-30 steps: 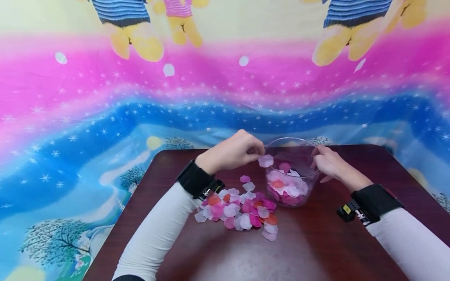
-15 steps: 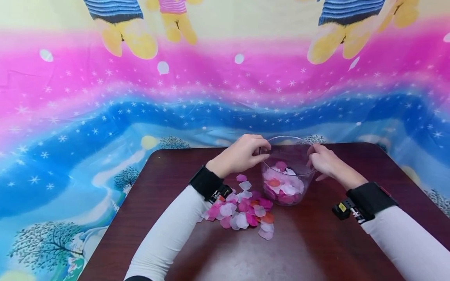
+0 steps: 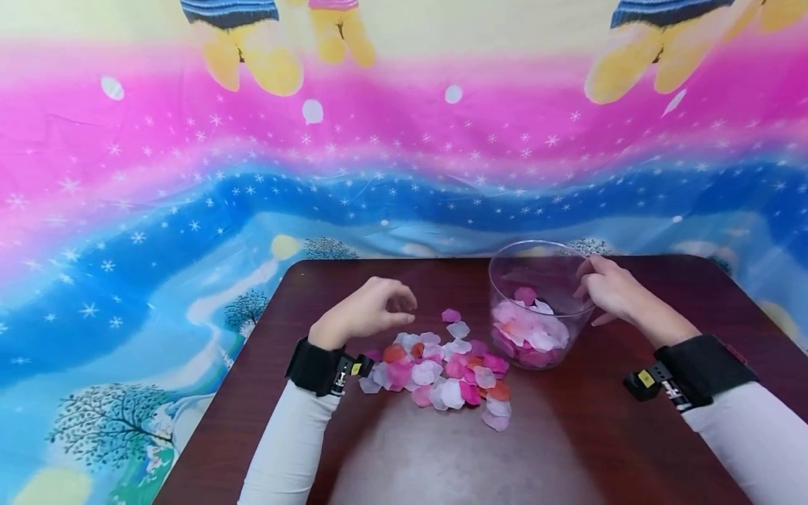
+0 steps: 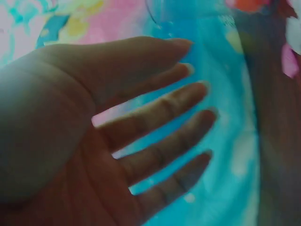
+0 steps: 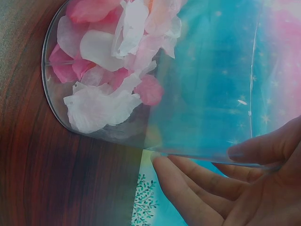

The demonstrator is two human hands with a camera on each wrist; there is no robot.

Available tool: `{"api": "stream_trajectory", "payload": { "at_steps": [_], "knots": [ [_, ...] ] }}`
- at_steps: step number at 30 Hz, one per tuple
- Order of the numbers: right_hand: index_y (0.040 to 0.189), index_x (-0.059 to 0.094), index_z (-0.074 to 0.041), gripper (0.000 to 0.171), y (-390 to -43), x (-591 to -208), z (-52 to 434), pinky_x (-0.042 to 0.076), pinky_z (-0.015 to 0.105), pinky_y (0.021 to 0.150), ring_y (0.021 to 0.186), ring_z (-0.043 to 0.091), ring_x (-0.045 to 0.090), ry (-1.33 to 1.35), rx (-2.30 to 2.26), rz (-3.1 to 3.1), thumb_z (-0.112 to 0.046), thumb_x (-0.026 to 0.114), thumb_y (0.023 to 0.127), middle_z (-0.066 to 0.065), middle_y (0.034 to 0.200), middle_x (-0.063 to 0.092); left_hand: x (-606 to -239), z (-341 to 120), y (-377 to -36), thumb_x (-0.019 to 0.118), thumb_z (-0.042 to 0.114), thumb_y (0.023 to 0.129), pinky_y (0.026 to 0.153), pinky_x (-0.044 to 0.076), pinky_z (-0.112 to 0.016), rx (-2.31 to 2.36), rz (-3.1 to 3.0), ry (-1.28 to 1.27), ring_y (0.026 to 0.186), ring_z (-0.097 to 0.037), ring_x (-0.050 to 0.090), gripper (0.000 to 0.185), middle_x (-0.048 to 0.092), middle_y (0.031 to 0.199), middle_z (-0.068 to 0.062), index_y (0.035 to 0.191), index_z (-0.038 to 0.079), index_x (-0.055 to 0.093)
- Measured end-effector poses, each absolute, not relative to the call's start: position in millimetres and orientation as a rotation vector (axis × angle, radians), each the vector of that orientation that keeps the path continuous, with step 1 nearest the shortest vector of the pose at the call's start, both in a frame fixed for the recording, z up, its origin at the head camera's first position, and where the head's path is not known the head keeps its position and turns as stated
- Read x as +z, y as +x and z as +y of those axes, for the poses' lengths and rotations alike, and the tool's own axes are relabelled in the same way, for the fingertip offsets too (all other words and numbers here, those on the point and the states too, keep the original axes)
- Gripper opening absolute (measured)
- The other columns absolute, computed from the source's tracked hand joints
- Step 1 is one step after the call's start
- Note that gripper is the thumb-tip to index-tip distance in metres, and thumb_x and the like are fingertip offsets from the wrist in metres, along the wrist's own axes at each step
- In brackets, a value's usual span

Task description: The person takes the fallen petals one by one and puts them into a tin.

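Observation:
My left hand (image 3: 366,312) hovers above the left part of a loose pile of petals (image 3: 435,375), its fingers spread and loosely bent. Nothing lies between thumb and fingers in the left wrist view (image 4: 155,117). The petals are thin, in pink, white, magenta and orange. To the right of the pile stands a clear round container (image 3: 495,291), upright, its lower part filled with similar petals (image 5: 103,70). My right hand (image 3: 612,287) pinches the container's right wall at the rim, thumb inside and fingers outside.
All this stands on a dark reddish-brown table (image 3: 442,463) with rounded far corners. Behind it hangs a colourful cloth backdrop (image 3: 404,154) with snowflakes, trees and bear figures. Two petals (image 3: 454,322) lie at the pile's far edge.
A pale pink petal that my left hand pinched at the container's rim has been let go. The left hand has drawn back left, over the pile; my right hand keeps its hold on the rim.

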State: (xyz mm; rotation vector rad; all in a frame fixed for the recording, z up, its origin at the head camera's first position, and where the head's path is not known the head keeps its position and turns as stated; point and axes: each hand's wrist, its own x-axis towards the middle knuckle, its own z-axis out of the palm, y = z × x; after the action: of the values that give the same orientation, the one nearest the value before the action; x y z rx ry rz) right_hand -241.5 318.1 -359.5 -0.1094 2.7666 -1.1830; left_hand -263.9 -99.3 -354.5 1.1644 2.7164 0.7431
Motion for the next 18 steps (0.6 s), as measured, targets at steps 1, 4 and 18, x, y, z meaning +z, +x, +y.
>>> {"api": "stream_trajectory", "payload": {
  "at_steps": [1,4,18],
  "knots": [
    [0.133,0.037,0.014,0.041,-242,-360,318,0.061,0.049,0.065,0.097,0.041,0.064,-0.114,-1.178,2.768,-0.009,0.028,0.100,0.039,0.119,0.058,-361,-104,-266,0.077,0.014,0.093,0.082,0.057,-0.031,0.740,2.702,1.125,0.090,-0.014,0.068,0.019,0.074,0.104,-0.006,0.111,0.008,0.074],
    [0.134,0.036,0.015,0.041,-242,-360,319,0.061,0.049,0.064,0.095,0.040,0.065,-0.118,-1.174,2.771,-0.009,0.027,0.102,0.040,0.119,0.058,-380,-112,-272,0.077,0.016,0.092,0.085,0.057,-0.031,0.706,2.656,1.032,0.093,-0.015,0.069,0.021,0.074,0.107,-0.008,0.111,0.008,0.075],
    [0.132,0.038,0.013,0.038,-245,-361,317,0.061,0.047,0.064,0.085,0.028,0.067,-0.123,-1.194,2.766,-0.012,0.028,0.104,0.037,0.117,0.059,-396,-120,-276,0.078,0.015,0.091,0.082,0.055,-0.037,0.585,2.554,0.722,0.093,-0.016,0.062,0.011,0.069,0.097,0.004,0.102,0.015,0.078]
  ]
}}
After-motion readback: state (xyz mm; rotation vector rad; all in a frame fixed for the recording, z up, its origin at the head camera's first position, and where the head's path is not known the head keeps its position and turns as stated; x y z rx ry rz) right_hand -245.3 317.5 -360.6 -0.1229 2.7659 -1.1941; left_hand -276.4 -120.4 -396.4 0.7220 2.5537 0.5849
